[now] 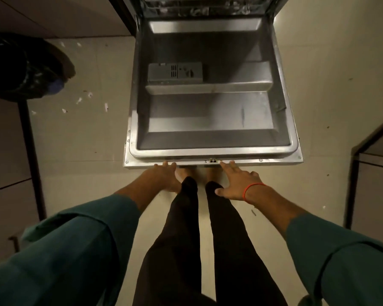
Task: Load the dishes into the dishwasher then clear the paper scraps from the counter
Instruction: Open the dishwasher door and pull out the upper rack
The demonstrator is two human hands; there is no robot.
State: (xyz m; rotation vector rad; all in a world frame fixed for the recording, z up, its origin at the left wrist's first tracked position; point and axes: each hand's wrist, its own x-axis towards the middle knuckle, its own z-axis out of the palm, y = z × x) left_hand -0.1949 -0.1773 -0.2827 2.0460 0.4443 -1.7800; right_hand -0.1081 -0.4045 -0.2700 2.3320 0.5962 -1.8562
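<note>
The dishwasher door lies folded down flat in front of me, its steel inner face up, with a grey detergent box on it. At the top of the view the edge of a wire rack shows inside the machine; what it holds is unclear. My left hand touches the door's near edge with straight fingers. My right hand, with a red thread at the wrist, reaches the same edge further right, fingers spread. Neither hand holds anything.
A black bin with a dark liner stands on the floor at the left. Small white paper scraps lie scattered on the pale floor near it. Cabinet fronts flank both sides. My legs and bare feet stand just below the door edge.
</note>
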